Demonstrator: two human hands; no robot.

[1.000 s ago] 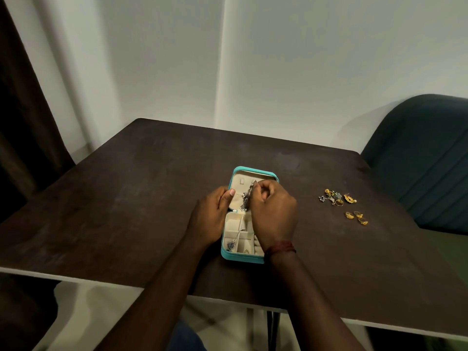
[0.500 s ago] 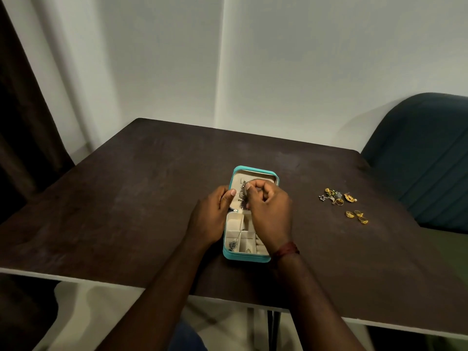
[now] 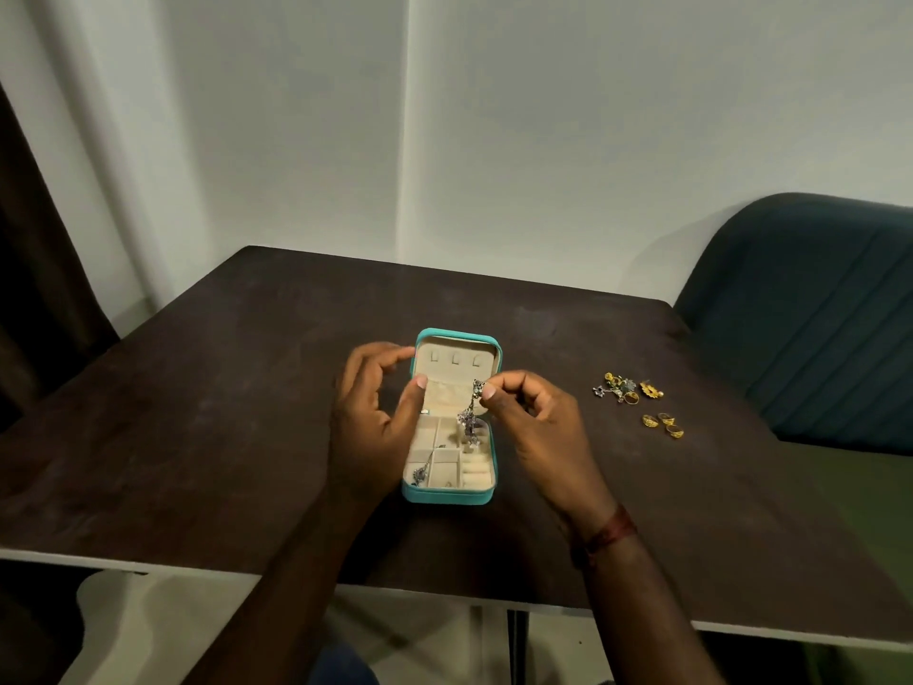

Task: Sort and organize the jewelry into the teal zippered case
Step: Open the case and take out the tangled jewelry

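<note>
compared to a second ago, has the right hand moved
Yes, rightward: the right hand covered the right half of the teal case before; now it sits beside the case, pinching a silver earring over it.

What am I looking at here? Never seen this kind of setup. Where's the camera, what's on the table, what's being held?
There is no robot: a person works with two bare hands. All the pictures come from one wide-angle camera worn on the head, looking forward and down; the last one is the current moment. On the dark table lies an open teal case with cream compartments. A near compartment holds a small silver item. Loose on the table to the right sit a jewelry pile and a few gold rings. The right hand pinches the top of a dangling silver piece, which hangs over the case. The left hand is open beside the lid, holding nothing. A dark chair stands at the right.
</note>
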